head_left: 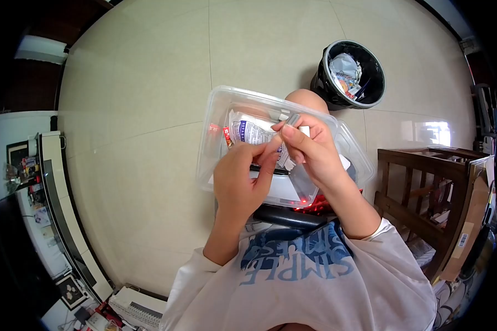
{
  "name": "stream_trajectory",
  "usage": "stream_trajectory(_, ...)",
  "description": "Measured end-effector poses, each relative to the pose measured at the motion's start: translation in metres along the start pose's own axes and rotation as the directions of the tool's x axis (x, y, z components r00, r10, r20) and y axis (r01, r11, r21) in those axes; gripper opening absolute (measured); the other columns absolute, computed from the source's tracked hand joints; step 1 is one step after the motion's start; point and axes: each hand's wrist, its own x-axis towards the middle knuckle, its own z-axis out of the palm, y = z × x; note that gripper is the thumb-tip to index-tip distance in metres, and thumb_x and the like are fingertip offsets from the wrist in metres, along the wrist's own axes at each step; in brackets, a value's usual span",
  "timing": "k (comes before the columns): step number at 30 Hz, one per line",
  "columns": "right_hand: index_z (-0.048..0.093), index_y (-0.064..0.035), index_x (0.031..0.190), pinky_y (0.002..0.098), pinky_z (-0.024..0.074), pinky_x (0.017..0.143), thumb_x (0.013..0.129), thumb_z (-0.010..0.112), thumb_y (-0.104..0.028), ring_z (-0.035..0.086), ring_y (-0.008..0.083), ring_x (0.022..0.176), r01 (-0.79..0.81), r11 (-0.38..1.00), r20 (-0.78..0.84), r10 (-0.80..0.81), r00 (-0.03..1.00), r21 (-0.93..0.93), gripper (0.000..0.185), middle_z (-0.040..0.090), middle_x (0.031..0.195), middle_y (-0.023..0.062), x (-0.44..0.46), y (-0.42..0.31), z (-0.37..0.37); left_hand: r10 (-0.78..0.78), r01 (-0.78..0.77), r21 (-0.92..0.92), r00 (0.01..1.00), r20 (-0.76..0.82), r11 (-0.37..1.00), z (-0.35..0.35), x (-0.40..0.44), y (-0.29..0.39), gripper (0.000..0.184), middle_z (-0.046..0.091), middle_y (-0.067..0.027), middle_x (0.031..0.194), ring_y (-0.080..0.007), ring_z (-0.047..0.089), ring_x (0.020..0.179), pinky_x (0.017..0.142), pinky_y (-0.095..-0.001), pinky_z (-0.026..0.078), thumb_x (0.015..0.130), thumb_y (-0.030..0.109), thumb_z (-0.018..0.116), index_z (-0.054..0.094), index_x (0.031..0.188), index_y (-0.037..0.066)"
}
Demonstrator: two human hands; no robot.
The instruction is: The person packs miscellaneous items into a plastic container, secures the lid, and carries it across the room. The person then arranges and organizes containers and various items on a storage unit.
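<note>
Pinching a small grey piece (293,119) in the right hand (313,150), above the plastic box (212,116), with the left hand (238,175) curled just beside, grip unclear; could drop it near the white packet (250,131) through loose pinching.

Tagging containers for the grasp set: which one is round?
The black bin with the grey rim, holding crumpled rubbish; the clear plastic box is rectangular.
</note>
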Motion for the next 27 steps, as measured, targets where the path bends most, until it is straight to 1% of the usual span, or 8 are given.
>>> stream_trajectory(2,0.051,-0.004,0.073,0.0151,0.0273,0.04,0.08,0.055,-0.015,0.036,0.0022,0.042,0.01,1.0,-0.031,-0.011,0.999,-0.008,0.014,0.051,0.064,0.0005,0.0,0.001,-0.001,-0.109,0.111,0.0,0.981,0.159,0.994,-0.001,-0.001,0.001,0.017,0.055,-0.0076,0.067,-0.0221,0.053,0.055,0.046,-0.0304,0.039,0.072,0.016,0.062,0.053,0.079,0.004)
stream_trajectory(6,0.05,-0.0047,0.072,0.0151,0.0271,0.04,0.08,0.056,-0.015,0.036,0.0023,0.042,0.007,1.0,-0.073,-0.006,0.997,0.006,0.014,0.052,0.064,0.0011,0.001,0.006,-0.003,-0.076,0.061,0.094,0.982,0.172,0.994,0.001,0.003,0.006,0.018,0.055,-0.0062,0.065,-0.0208,0.052,0.053,0.046,-0.0293,0.04,0.067,0.014,0.066,0.053,0.077,0.004)
stream_trajectory(8,0.051,-0.0045,0.073,0.0152,0.0271,0.039,0.079,0.056,-0.015,0.036,0.0025,0.042,0.002,1.0,-0.066,-0.002,0.998,-0.007,0.013,0.052,0.064,0.0016,0.001,0.006,-0.004,-0.069,0.069,0.073,0.998,-0.005,0.995,0.002,0.006,0.014,0.021,0.055,-0.0061,0.065,-0.0174,0.05,0.053,0.048,-0.0255,0.04,0.065,0.014,0.069,0.056,0.078,0.003)
stream_trajectory(15,0.053,-0.003,0.076,0.0155,0.0274,0.04,0.08,0.056,-0.016,0.037,0.0026,0.042,0.02,0.998,-0.034,-0.022,0.999,-0.056,0.014,0.051,0.06,-0.0002,0.001,0.004,-0.001,0.023,-0.02,0.057,0.998,-0.062,0.998,0.002,-0.003,-0.004,0.021,0.057,-0.0067,0.066,-0.0149,0.052,0.054,0.049,-0.0235,0.04,0.066,0.009,0.067,0.057,0.083,0.002)
stream_trajectory(18,0.053,-0.0025,0.076,0.0157,0.0273,0.04,0.08,0.056,-0.016,0.037,0.0027,0.042,-0.003,1.0,-0.042,0.003,0.999,-0.016,0.015,0.049,0.057,-0.0011,0.001,0.002,0.0,-0.051,0.052,-0.012,0.996,0.079,0.999,0.0,-0.006,-0.004,0.02,0.058,-0.0071,0.068,-0.0144,0.053,0.055,0.049,-0.023,0.041,0.069,0.009,0.065,0.057,0.085,0.001)
stream_trajectory(20,0.053,-0.0028,0.077,0.0157,0.0272,0.04,0.08,0.056,-0.017,0.037,0.0027,0.043,-0.005,1.0,-0.008,0.006,1.0,0.03,0.015,0.048,0.057,-0.0014,0.001,0.002,-0.002,-0.22,0.232,-0.03,0.952,0.213,0.972,-0.001,-0.004,0.001,0.017,0.058,-0.0077,0.066,-0.0216,0.056,0.056,0.047,-0.0285,0.042,0.071,0.014,0.063,0.057,0.082,0.004)
stream_trajectory(23,0.052,-0.0031,0.079,0.0157,0.0269,0.04,0.08,0.056,-0.017,0.037,0.0026,0.043,0.017,1.0,-0.048,-0.016,0.999,0.009,0.015,0.047,0.057,-0.0019,0.002,0.008,-0.008,-0.108,0.108,-0.023,0.994,0.008,0.994,0.005,0.004,0.006,0.017,0.058,-0.0073,0.065,-0.0207,0.055,0.054,0.046,-0.0288,0.041,0.071,0.014,0.063,0.057,0.082,0.004)
stream_trajectory(27,0.052,-0.0031,0.08,0.0157,0.0272,0.041,0.08,0.056,-0.018,0.037,0.0027,0.043,0.0,1.0,-0.052,0.0,0.999,0.007,0.015,0.047,0.057,-0.0023,0.002,0.006,-0.004,-0.01,0.011,0.055,1.0,-0.008,0.998,0.003,0.003,0.002,0.016,0.057,-0.0068,0.064,-0.02,0.055,0.052,0.046,-0.0282,0.041,0.071,0.015,0.063,0.056,0.08,0.004)
